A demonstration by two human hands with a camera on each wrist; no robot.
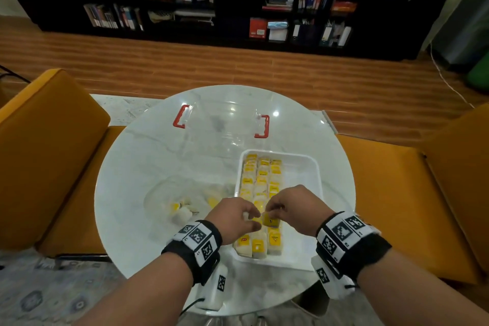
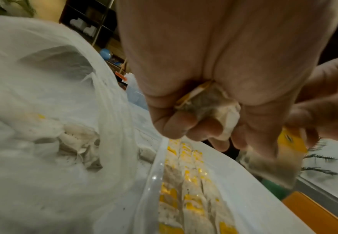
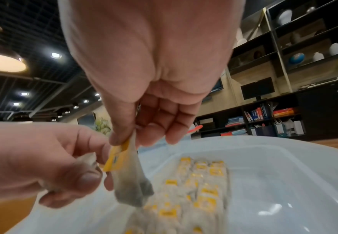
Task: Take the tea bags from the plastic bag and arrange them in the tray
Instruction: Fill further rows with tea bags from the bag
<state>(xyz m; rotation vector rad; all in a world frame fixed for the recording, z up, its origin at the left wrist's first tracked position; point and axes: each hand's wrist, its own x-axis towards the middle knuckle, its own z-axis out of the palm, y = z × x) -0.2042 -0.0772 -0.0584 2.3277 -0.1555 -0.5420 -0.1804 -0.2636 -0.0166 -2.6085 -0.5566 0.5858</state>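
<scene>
Head view: left hand (image 1: pixel 234 216) and right hand (image 1: pixel 292 206) meeting above the tray (image 1: pixel 307 167), fingers hiding much of a pinched tea bag (image 1: pixel 270 220); plastic bag (image 1: pixel 185 193) left of tray.
Left wrist: fist curled round another tea bag (image 2: pixel 210 106), mostly buried.
Right wrist: thumb and fingertip pinching the hanging bag, blurred.

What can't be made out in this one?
- Head view: the hands cover part of the tray's tea bag rows, so no full count.
- Left wrist view: how many tea bags the left hand grips; its curled fingers hide them.
- Plastic bag: the cloudy film blurs what is left inside.
- Tag print on the right hand's tea bag: blurred.
</scene>
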